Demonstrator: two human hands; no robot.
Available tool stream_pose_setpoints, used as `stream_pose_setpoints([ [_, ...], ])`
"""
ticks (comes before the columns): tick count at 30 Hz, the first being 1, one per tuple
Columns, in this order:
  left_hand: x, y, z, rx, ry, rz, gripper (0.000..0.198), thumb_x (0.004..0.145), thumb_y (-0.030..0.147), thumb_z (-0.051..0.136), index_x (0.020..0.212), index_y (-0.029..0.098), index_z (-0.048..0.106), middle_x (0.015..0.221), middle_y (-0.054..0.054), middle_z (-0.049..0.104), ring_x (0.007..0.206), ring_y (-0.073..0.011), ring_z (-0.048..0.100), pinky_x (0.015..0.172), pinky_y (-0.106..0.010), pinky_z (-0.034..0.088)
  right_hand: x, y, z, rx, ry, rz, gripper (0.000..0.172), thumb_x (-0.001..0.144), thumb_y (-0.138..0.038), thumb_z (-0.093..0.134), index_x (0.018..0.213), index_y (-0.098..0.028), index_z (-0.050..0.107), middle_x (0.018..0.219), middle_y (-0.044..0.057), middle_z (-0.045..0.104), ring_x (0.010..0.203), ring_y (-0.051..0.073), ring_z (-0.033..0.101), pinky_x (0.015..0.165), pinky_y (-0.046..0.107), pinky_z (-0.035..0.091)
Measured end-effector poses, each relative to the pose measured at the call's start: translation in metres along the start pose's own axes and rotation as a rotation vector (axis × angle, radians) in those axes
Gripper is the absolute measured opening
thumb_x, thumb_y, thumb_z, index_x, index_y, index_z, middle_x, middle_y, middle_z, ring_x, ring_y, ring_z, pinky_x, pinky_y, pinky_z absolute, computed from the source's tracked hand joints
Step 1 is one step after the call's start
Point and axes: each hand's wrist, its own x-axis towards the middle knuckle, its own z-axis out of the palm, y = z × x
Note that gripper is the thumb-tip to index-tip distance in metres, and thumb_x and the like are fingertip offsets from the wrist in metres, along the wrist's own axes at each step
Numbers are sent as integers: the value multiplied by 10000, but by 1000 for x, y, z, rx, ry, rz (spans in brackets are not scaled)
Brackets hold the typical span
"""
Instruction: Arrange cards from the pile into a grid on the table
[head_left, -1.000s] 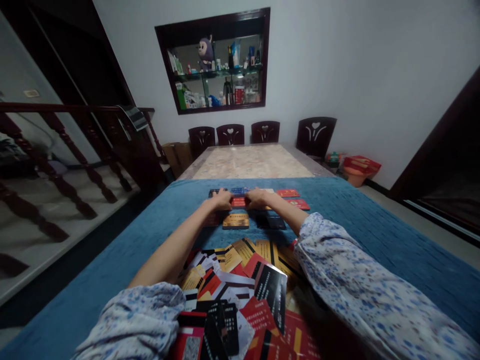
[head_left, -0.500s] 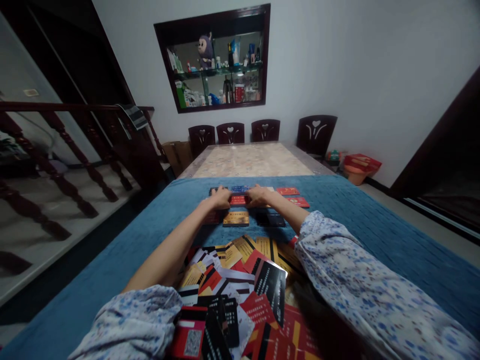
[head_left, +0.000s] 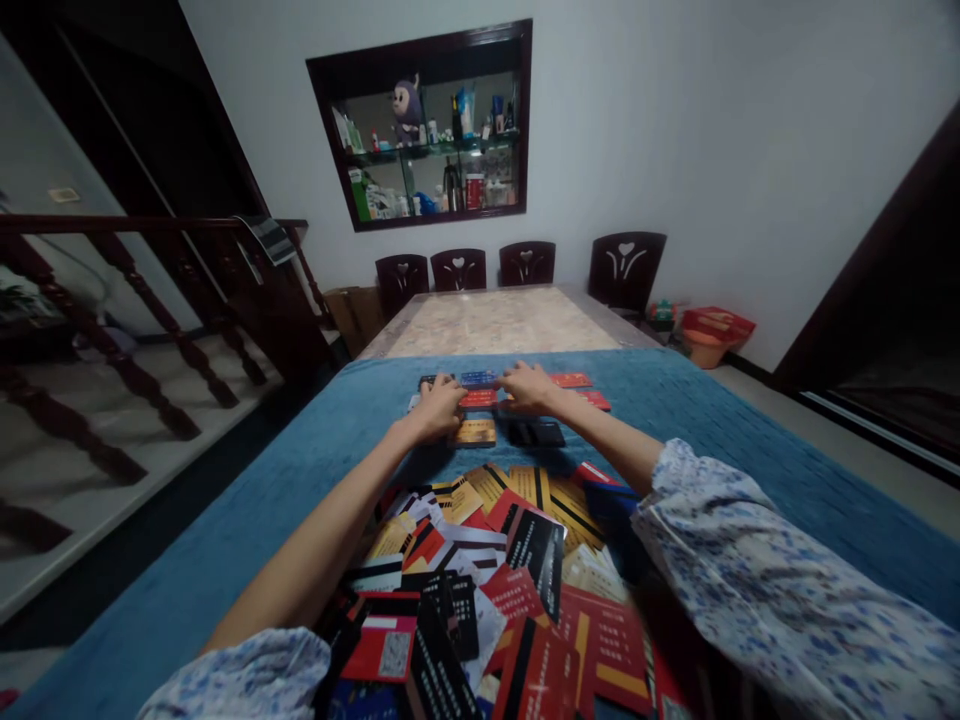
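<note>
Both my arms reach far across a blue cloth [head_left: 712,420] to a small grid of cards. My left hand [head_left: 437,405] rests with curled fingers on the left side of the grid, beside a red card [head_left: 480,398]. My right hand [head_left: 529,387] lies with fingers spread flat on the cards to the right of that red card. A gold card [head_left: 474,433] and a black card [head_left: 534,433] lie in the row nearer me. More red cards [head_left: 583,390] sit at the grid's right. A loose heap of cards [head_left: 487,580] covers the cloth close to me.
Beyond the cloth the marble table top [head_left: 499,322] is bare, with several dark chairs [head_left: 626,265] behind it. A wall niche [head_left: 427,125] holds bottles and a toy. A wooden stair rail [head_left: 150,300] runs at the left. A red tub [head_left: 712,330] sits on the floor at the right.
My hands have drawn slightly apart over the red card, the right one shifting right with fingers flattening. My head has tipped, so more of the near card heap shows.
</note>
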Motion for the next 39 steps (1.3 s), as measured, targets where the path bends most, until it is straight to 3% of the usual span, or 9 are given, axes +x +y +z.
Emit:
stream_pose_setpoints([
  [13,-47,52,-14,-122,46,83,282,829,138,533,1059,209,681,1201,-103,623,1258,-324,350,969,-477,342,-75,-4,6,67,36,-105,260,894,-261,566,1117,-266,700,1158,84,674,1123,290,468,864,375,354],
  [18,-59,76,-17,-84,-16,129,189,804,158,562,931,191,698,1123,-117,644,1225,-328,366,962,-478,343,-97,-7,12,111,16,-111,277,896,-280,572,1141,-254,698,1124,89,680,1089,284,470,858,379,351],
  [28,-75,111,-4,-46,-44,185,177,799,165,550,830,173,724,950,-153,698,1146,-343,453,931,-498,376,-115,-27,16,104,-66,-55,291,905,-426,587,1104,-247,703,1111,108,686,1107,311,486,839,416,358],
  [39,-73,119,3,-69,-47,182,199,776,121,532,852,164,711,964,-159,694,1134,-346,490,948,-505,403,-115,-40,20,146,-100,36,251,891,-312,550,1081,-222,688,1159,137,661,1135,344,484,883,498,366],
])
